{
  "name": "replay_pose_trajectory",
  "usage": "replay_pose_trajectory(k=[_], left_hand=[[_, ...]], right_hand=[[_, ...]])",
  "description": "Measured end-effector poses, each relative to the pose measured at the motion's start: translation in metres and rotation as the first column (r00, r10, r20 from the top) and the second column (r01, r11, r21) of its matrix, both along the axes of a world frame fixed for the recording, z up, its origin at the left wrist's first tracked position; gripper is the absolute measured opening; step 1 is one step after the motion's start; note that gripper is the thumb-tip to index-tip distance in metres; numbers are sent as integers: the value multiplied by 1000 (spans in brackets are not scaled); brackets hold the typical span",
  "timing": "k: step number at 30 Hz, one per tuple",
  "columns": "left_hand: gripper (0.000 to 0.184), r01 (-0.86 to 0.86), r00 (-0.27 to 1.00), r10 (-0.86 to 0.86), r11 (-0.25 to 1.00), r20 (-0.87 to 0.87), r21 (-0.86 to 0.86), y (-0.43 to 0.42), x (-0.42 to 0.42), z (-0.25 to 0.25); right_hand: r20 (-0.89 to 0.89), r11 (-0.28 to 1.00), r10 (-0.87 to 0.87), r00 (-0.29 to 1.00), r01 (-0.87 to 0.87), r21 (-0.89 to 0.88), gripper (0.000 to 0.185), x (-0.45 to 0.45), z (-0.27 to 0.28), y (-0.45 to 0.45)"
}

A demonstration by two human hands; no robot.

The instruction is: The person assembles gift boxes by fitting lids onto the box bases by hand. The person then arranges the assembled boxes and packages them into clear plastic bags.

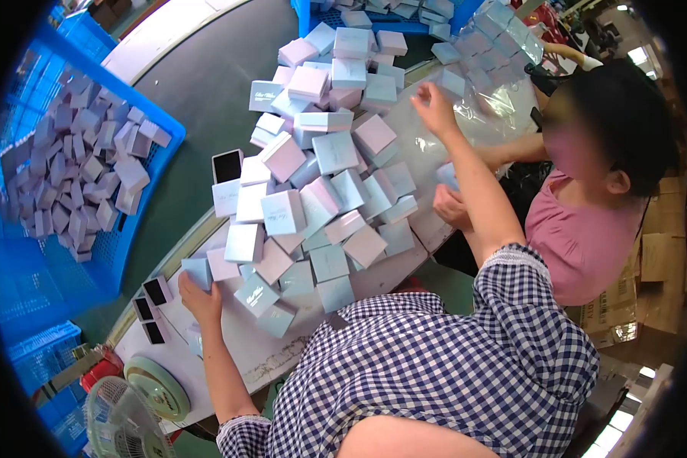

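Note:
At the near-left edge of the pile, my left hand (200, 296) grips a small light-blue box (197, 269). My right hand (436, 111) is raised beside the far right side of the pile, fingers bent and a little apart, with nothing visible in it. Between my arms lies a heap of small pale-blue and pinkish boxes (286, 212), some with white lettering on the lid. Several open box parts with dark insides (157, 291) lie left of my left hand. Clear plastic wrap (477, 114) is spread just right of my right hand.
Left stands a blue crate (149, 126) full of similar boxes. Another blue crate (305, 19) sits at the far end. Wrapped boxes (500, 38) lie at upper right. A co-worker in pink (588, 229) sits close on my right, hands near my forearm. A fan (122, 416) stands lower left.

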State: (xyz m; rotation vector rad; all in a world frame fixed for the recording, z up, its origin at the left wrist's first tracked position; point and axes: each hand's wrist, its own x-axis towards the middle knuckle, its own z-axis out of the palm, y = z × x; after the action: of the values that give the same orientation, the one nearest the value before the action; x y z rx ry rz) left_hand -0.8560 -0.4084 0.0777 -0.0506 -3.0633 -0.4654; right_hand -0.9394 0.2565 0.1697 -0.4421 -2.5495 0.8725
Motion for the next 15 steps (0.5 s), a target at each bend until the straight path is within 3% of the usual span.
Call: replay_pose_trajectory(k=[2, 4, 7, 9, 11, 13, 15], left_hand=[[89, -39, 999, 39, 998, -3, -58, 17, -14, 19], [93, -104, 968, 119, 992, 222, -78, 21, -25, 29], [98, -63, 944, 70, 997, 321, -34, 12, -8, 29], [103, -45, 933, 10, 995, 360, 89, 4, 14, 36], [103, 64, 916, -160, 964, 367, 260, 1, 30, 58], [98, -462, 689, -44, 743, 724, 484, 12, 16, 106], [88, -479, 729, 178, 822, 661, 307, -10, 13, 121]], right_hand=[[-3, 999, -12, 1000, 12, 39, 41, -30, 1, 36], [103, 989, -104, 989, 92, 114, 43, -57, 1, 72], [137, 959, -189, 972, 153, 239, 44, -92, 7, 124], [147, 942, -210, 967, 160, 294, 44, -115, 13, 158], [194, 923, -232, 953, 152, 354, 46, -134, 12, 192], [229, 914, -267, 936, 171, 367, 46, -149, 2, 220], [257, 895, -308, 916, 188, 404, 46, -168, -8, 240]])
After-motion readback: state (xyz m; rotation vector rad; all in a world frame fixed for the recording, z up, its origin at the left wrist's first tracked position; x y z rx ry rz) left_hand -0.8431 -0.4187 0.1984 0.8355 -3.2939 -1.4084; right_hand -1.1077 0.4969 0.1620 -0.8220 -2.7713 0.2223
